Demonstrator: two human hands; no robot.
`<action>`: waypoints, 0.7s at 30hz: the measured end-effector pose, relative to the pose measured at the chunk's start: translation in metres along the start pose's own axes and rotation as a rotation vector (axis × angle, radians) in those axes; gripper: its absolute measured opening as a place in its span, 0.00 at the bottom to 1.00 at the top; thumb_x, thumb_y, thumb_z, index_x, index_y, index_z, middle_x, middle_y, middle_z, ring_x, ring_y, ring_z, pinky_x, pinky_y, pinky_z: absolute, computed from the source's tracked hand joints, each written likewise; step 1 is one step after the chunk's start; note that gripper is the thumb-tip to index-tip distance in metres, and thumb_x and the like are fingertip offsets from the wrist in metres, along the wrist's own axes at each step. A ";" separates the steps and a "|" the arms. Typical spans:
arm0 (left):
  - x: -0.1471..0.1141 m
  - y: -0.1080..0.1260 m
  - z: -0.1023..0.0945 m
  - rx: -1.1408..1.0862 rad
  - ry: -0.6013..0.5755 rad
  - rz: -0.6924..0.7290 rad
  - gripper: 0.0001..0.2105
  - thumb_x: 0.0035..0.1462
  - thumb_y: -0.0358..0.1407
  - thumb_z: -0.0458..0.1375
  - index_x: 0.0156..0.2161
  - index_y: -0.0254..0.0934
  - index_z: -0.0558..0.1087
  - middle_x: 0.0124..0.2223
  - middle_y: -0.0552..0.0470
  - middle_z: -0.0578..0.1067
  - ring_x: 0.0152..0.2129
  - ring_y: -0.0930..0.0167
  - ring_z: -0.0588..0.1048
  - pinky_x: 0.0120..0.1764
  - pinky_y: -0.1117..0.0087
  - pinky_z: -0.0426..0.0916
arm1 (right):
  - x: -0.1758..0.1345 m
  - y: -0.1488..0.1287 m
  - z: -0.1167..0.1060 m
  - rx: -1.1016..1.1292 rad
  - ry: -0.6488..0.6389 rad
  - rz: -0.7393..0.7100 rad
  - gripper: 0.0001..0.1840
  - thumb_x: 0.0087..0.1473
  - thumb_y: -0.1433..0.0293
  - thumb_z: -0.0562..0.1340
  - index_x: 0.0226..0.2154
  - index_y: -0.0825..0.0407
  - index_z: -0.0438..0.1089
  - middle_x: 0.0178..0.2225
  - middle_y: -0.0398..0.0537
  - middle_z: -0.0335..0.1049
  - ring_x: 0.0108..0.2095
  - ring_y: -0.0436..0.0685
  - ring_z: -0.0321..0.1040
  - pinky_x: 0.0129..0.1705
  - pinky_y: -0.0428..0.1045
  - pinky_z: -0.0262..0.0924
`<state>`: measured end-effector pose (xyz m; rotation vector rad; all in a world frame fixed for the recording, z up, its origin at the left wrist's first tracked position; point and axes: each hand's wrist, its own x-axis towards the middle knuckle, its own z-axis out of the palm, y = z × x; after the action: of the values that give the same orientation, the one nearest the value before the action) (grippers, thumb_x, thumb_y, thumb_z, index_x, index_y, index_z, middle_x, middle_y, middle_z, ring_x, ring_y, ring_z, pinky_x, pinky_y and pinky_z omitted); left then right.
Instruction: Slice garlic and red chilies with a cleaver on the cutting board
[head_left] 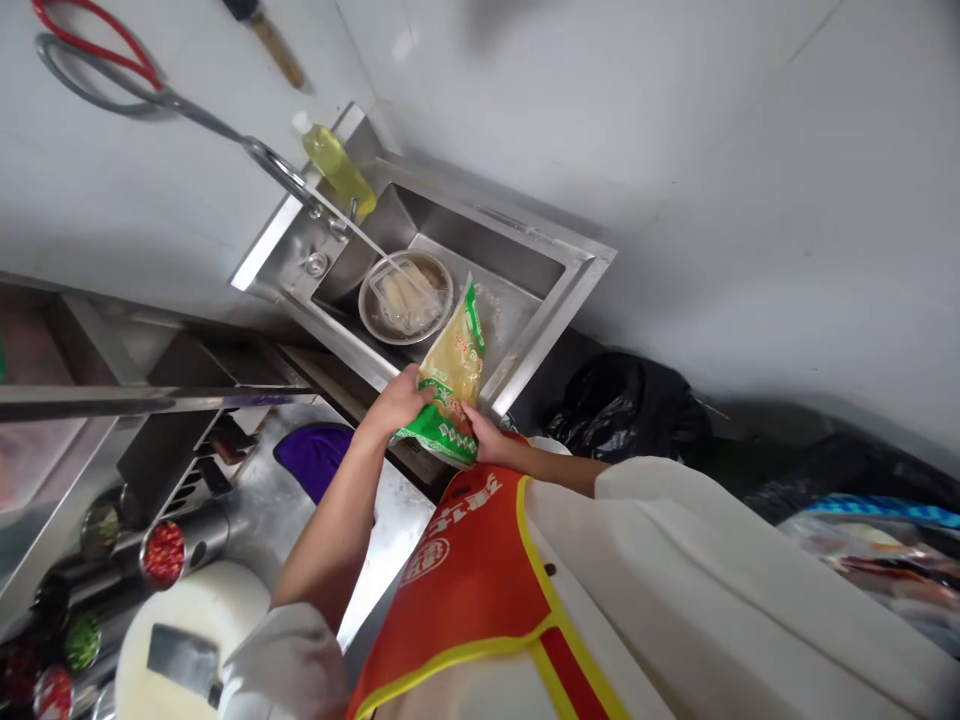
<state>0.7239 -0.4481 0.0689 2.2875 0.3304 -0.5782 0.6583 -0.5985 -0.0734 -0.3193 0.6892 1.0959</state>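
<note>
Evidently a wash corner: steel sink [589,265] set against pale wall [720,180], basin ahead of the wearer. Round white board [135,640] well off to the left, cleaver lying on it. Green-and-yellow packet [454,368] held over the sink's near edge, slanted, its upper tip beside the metal bowl [448,308] in the basin; whether they touch, cannot tell. Left hand [401,402] grasps the packet's left edge, thumb across the front; right hand [491,440] grips the lower right edge with its fingers. Smallest noted: pale pieces [405,293] in the bowl. Risks, as I judge them: wet fingers could let the slick film slide, dropping the packet into the basin; a hard squeeze might burst a seam or, if an end is unsealed (not discernible), spill contents; more tilt could knock that tip against the bowl and slop liquid out.
</note>
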 end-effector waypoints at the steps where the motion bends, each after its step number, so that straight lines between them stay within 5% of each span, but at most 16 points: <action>1: 0.003 0.002 0.000 -0.004 0.002 0.002 0.11 0.48 0.38 0.64 0.37 0.37 0.73 0.34 0.51 0.78 0.33 0.63 0.74 0.35 0.67 0.65 | 0.000 -0.002 0.000 0.009 0.000 0.001 0.24 0.68 0.54 0.51 0.50 0.52 0.73 0.41 0.50 0.81 0.40 0.59 0.79 0.52 0.57 0.70; 12: 0.013 0.019 -0.005 0.020 -0.030 -0.033 0.10 0.49 0.38 0.62 0.35 0.35 0.72 0.31 0.52 0.76 0.29 0.66 0.72 0.32 0.69 0.64 | -0.002 0.000 0.008 0.033 -0.044 0.025 0.27 0.66 0.52 0.48 0.50 0.51 0.74 0.36 0.49 0.82 0.39 0.62 0.79 0.52 0.61 0.69; 21: 0.015 -0.001 -0.019 -0.120 -0.031 -0.086 0.15 0.47 0.44 0.64 0.35 0.34 0.75 0.28 0.55 0.75 0.24 0.70 0.71 0.26 0.72 0.63 | -0.005 0.012 0.010 -0.051 -0.066 -0.016 0.30 0.61 0.48 0.50 0.48 0.51 0.74 0.37 0.52 0.81 0.41 0.66 0.78 0.52 0.64 0.69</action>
<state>0.7421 -0.4329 0.0727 2.1552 0.4387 -0.6197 0.6499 -0.5916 -0.0616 -0.3302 0.5996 1.1056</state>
